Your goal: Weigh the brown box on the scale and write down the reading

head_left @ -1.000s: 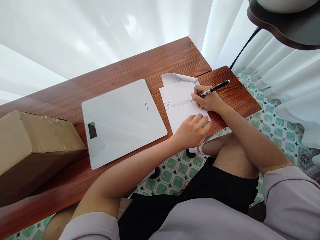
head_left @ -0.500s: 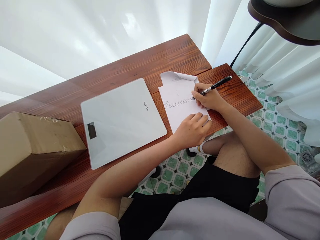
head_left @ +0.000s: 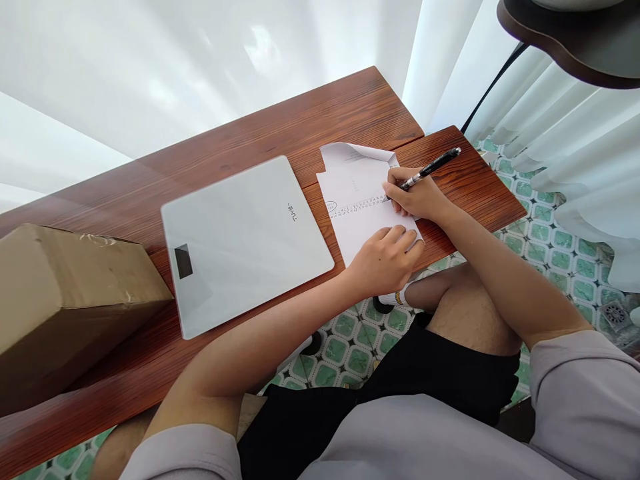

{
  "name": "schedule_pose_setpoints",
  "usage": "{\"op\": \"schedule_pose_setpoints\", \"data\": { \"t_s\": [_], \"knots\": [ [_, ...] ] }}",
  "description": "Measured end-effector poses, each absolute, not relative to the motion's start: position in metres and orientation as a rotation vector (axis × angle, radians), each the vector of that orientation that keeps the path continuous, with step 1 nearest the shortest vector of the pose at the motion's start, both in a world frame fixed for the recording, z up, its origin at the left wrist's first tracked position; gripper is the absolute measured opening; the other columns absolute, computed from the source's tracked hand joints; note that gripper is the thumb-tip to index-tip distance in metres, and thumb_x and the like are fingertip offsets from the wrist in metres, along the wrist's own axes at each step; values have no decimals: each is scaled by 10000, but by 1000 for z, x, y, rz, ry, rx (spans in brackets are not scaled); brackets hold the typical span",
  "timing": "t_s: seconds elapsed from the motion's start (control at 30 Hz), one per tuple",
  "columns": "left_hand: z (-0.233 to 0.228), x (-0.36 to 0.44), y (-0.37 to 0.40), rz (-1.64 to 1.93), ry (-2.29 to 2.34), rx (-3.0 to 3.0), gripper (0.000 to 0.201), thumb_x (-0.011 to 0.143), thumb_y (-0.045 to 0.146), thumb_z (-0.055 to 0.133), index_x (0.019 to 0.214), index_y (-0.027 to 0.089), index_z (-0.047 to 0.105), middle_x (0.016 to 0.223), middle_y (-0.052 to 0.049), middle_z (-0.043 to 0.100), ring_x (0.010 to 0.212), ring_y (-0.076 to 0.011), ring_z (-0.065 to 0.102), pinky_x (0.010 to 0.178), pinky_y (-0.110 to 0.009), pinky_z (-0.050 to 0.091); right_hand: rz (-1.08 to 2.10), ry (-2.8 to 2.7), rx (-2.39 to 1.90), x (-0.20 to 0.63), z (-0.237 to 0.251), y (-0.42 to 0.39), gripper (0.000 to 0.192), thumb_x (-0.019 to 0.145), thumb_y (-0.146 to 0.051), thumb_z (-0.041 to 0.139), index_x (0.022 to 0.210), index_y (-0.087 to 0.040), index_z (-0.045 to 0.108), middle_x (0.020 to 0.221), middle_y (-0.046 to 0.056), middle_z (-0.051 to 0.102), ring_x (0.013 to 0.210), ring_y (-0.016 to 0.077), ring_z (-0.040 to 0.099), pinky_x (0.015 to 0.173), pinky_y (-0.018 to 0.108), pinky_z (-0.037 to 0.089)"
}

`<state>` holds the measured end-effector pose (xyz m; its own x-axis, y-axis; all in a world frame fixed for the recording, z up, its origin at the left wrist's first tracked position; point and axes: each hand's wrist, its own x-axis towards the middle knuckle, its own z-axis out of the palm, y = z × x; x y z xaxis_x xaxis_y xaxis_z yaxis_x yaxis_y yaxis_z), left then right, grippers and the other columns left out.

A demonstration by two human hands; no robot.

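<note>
My right hand (head_left: 415,193) is closed around a black pen (head_left: 436,164), whose tip meets a white sheet of paper (head_left: 357,230). Rows of small handwritten marks run across the sheet, with a circled note at their left end. The far edge of the paper curls up. My left hand (head_left: 387,259) rests on the near edge of the sheet, fingers bent but apart, with nothing visibly held in it. To the left of the paper lies a flat white scale (head_left: 245,247) with a small dark display.
A brown cardboard box (head_left: 100,280) stands at the left on the wooden table (head_left: 345,107). White curtains (head_left: 175,73) hang behind the table. A dark, wavy-edged object (head_left: 575,47) juts in at the upper right. Green-patterned tiles (head_left: 550,233) cover the floor.
The pen's upper end has shifted slightly left and up, its tip staying on the paper. My left hand, the sheet, the scale and the box have not visibly moved.
</note>
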<state>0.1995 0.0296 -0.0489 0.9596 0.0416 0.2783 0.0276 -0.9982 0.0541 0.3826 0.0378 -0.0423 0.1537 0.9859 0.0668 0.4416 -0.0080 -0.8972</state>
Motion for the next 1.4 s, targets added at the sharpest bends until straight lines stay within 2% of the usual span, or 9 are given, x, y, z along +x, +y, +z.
{"op": "schedule_pose_setpoints", "data": {
  "t_s": [0.23, 0.53, 0.9, 1.03, 1.13, 1.2, 1.3, 1.4],
  "knots": [
    [-50, 199, 29, 465, 52, 3051, 312, 961, 125, 376, 1147, 91, 624, 1155, -153, 652, 1074, -292, 576, 825, -407, 474, 799, -1418, -1544, 383, -44, 38, 306, 953, -215, 552, 674, -243, 430, 512, -28, 553, 380, 147, 473, 383, 287, 367],
    [-50, 199, 30, 485, 48, 3061, 299, 954, 118, 383, 1124, 98, 628, 1145, -157, 652, 1068, -291, 578, 808, -400, 472, 771, -1392, -1560, 382, -44, 40, 328, 927, -111, 539, 645, -232, 423, 485, -42, 541, 356, 122, 473, 347, 244, 346],
    [-49, 200, 29, 525, 49, 3057, 295, 956, 130, 391, 1115, 93, 636, 1130, -145, 659, 1044, -291, 589, 794, -400, 465, 788, -1391, -1554, 382, -45, 40, 334, 906, -81, 544, 629, -230, 430, 471, -46, 527, 359, 119, 468, 345, 241, 344],
    [-49, 199, 29, 510, 44, 3059, 286, 955, 134, 397, 1115, 92, 630, 1132, -148, 656, 1044, -290, 585, 796, -400, 460, 780, -1406, -1554, 383, -46, 40, 316, 917, -127, 544, 642, -235, 430, 478, -45, 525, 367, 121, 456, 364, 253, 337],
    [-50, 199, 29, 480, 47, 3060, 276, 958, 145, 406, 1126, 99, 619, 1151, -153, 647, 1053, -292, 574, 794, -403, 452, 653, -1371, -1502, 386, -47, 39, 306, 958, -246, 526, 675, -250, 411, 488, -45, 494, 386, 133, 443, 403, 280, 357],
    [-50, 200, 28, 463, 50, 3065, 274, 956, 138, 406, 1131, 99, 614, 1162, -153, 640, 1060, -290, 568, 794, -400, 445, 443, -1357, -1529, 389, -48, 39, 320, 990, -355, 529, 710, -254, 411, 531, -39, 478, 444, 143, 453, 474, 303, 384],
    [-49, 200, 28, 439, 47, 3070, 263, 960, 141, 407, 1119, 99, 611, 1158, -153, 632, 1068, -292, 559, 793, -394, 432, 166, -1431, -1594, 393, -49, 39, 287, 985, -453, 592, 808, -247, 499, 639, -20, 503, 555, 166, 474, 583, 332, 400],
    [-47, 201, 28, 439, 41, 3066, 244, 975, 160, 405, 1091, 103, 612, 1133, -157, 625, 1049, -290, 552, 785, -391, 416, 100, -1522, -1631, 395, -50, 39, 205, 970, -443, 629, 938, -244, 596, 759, 10, 561, 667, 193, 525, 661, 342, 432]
  ]
}}
